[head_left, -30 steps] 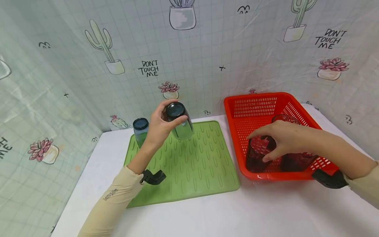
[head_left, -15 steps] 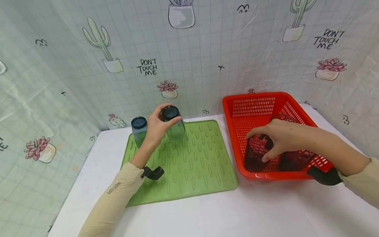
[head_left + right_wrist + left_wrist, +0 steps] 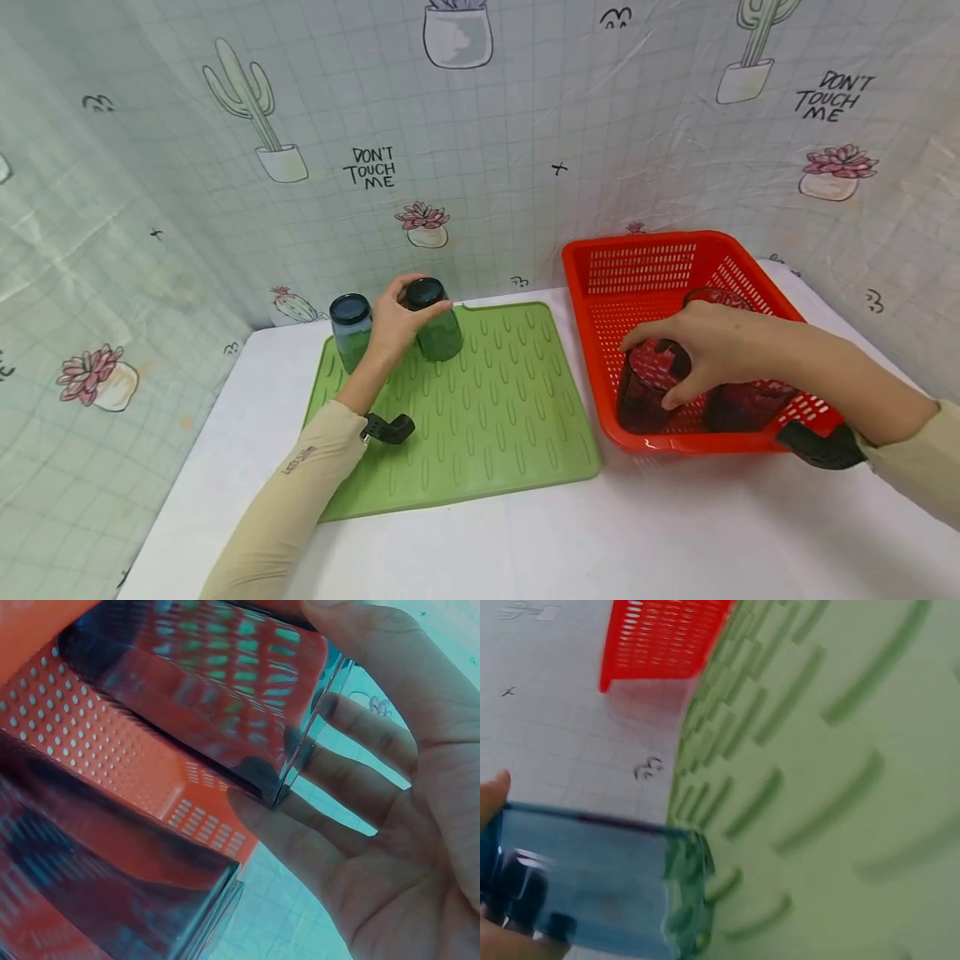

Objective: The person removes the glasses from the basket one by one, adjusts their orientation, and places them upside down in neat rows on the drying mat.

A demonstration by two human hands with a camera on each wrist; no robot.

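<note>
My left hand grips a blue-tinted drinking glass near its base, thumb on one side and fingers on the other. The glass is upside down, its rim right at the green ribbed mat; in the left wrist view the same glass has its mouth end at the ribs. A second upturned glass stands to its left, partly behind that hand. Over the red basket, my right hand holds another glass by its upper rim; in the right wrist view this glass lies between thumb and fingers.
Another dark-looking glass sits in the basket under the right forearm, and a further rim shows behind the right hand. A patterned cloth backdrop rises behind the white table.
My left hand has lowered the upturned glass down and left to the mat, beside the other one. The right hand has stayed at its glass in the basket.
</note>
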